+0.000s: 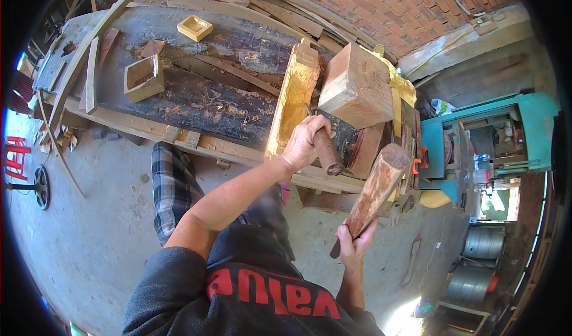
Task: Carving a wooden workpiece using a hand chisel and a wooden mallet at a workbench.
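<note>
My left hand grips a chisel by its brown wooden handle, the blade set into a long yellow hollowed-out wooden trough lying on the workbench. My right hand holds a thick wooden club used as a mallet, raised a little behind the chisel's handle end. A big squared wood block lies against the trough's right side.
Two small wooden box moulds and loose slats sit on the dark bench. A teal bandsaw machine stands to the right, metal kegs below it. A brick wall runs behind. Concrete floor spreads at left.
</note>
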`<state>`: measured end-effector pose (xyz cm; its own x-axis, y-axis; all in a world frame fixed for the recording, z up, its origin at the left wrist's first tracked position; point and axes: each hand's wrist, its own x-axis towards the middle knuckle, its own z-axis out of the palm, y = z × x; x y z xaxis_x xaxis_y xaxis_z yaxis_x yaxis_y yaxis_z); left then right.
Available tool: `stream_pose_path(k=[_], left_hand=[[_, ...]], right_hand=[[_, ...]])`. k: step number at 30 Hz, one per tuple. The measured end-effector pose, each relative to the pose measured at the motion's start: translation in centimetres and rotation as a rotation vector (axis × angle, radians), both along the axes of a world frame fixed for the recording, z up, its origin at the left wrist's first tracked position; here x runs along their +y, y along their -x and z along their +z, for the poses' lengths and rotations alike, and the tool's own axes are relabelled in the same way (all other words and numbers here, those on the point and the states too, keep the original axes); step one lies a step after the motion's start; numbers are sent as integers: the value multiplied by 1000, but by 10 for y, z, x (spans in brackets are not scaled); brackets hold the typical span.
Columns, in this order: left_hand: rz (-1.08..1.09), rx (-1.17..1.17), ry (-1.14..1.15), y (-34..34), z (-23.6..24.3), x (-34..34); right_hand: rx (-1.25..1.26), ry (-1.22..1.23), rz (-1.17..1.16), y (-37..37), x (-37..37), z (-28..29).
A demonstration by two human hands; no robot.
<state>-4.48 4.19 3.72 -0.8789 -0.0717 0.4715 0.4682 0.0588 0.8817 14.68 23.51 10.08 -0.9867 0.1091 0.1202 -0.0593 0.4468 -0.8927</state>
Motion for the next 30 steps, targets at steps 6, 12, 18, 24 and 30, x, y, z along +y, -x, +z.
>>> stream_pose_path(k=[6,12,18,24,30], left_hand=[[54,-81,-6,12,10,11],[39,-39,-12,14,2,12],[55,65,83,9,-13,19],[59,83,40,6,-12,11],[53,85,24,7,-16,13]], right_hand=[[446,-161,272,18,3,52],[25,-298,28,28,-14,30],[244,-913,313,13,39,-16],[91,-116,-1,16,-3,5],[18,-270,49,36,-6,-10]])
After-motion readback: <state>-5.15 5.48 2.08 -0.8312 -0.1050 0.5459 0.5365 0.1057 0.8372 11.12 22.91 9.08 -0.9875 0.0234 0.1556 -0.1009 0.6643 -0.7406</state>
